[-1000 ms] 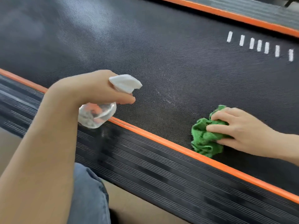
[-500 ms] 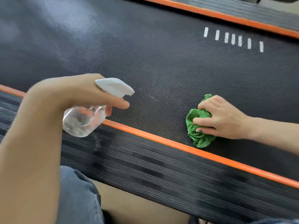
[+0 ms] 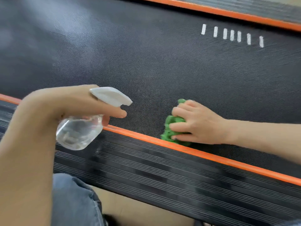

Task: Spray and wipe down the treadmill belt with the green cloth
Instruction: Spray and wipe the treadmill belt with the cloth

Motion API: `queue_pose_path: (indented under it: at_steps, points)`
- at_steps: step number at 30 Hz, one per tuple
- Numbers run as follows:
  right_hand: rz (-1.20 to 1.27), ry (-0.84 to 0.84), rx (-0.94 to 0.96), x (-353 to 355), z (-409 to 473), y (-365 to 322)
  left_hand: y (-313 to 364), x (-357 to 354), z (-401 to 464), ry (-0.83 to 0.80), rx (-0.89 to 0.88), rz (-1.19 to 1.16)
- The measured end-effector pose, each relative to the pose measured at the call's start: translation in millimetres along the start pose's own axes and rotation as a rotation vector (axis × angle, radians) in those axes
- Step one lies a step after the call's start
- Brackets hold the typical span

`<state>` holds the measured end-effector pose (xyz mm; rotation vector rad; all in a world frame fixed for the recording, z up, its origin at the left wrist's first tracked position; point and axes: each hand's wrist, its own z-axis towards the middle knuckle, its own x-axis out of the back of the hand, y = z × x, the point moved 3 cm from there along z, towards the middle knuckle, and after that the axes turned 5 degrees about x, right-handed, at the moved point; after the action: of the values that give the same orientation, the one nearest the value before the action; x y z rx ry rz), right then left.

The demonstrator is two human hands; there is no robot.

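The black textured treadmill belt (image 3: 162, 62) fills most of the head view. My left hand (image 3: 70, 103) grips a clear spray bottle (image 3: 78, 132) with a white trigger head, held above the near orange edge strip and pointing right toward the belt. My right hand (image 3: 198, 123) presses a crumpled green cloth (image 3: 172, 126) flat on the belt, right beside the near orange strip. Most of the cloth is hidden under my fingers.
An orange strip (image 3: 211, 155) and a ribbed black side rail (image 3: 162, 180) run along the near side. A second orange strip (image 3: 228, 13) borders the far side. White dashes (image 3: 231, 35) mark the belt at upper right. My jeans-clad knee (image 3: 75, 201) is at the bottom left.
My right hand has slid the green cloth left along the belt and closer to the near orange strip. The spray bottle in my left hand stays at about the same place.
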<state>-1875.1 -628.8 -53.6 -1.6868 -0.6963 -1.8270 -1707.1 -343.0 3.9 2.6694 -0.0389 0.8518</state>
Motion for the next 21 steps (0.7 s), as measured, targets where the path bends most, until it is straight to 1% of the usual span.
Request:
queue_pose_path:
  at_steps: [1, 3, 5, 8, 14, 19, 21]
  points:
    - [-0.007, -0.016, -0.019, 2.9, -30.9, 5.9, 12.1, -0.7, -9.9, 0.022, 0.002, -0.008]
    - [-0.011, -0.007, -0.112, 7.8, -84.2, 14.4, 33.9, -9.1, -22.2, 0.010, -0.061, -0.016]
    - [-0.004, 0.009, -0.205, 8.4, -113.4, 16.1, 49.0, -16.8, -27.6, -0.010, -0.101, -0.004]
    - [0.005, 0.015, -0.230, 3.7, -118.2, 14.9, 55.6, -24.6, -32.0, -0.019, -0.129, -0.015]
    - [0.028, -0.018, -0.210, 6.6, -121.4, 15.3, 50.1, -36.7, -40.6, -0.042, -0.150, 0.006]
    - [0.044, -0.029, -0.241, 10.8, -123.9, 13.0, 44.5, -39.7, -43.8, 0.010, -0.150, 0.068]
    - [0.045, -0.021, -0.261, 11.1, -123.9, 11.6, 43.4, -40.4, -43.2, 0.037, -0.167, 0.054]
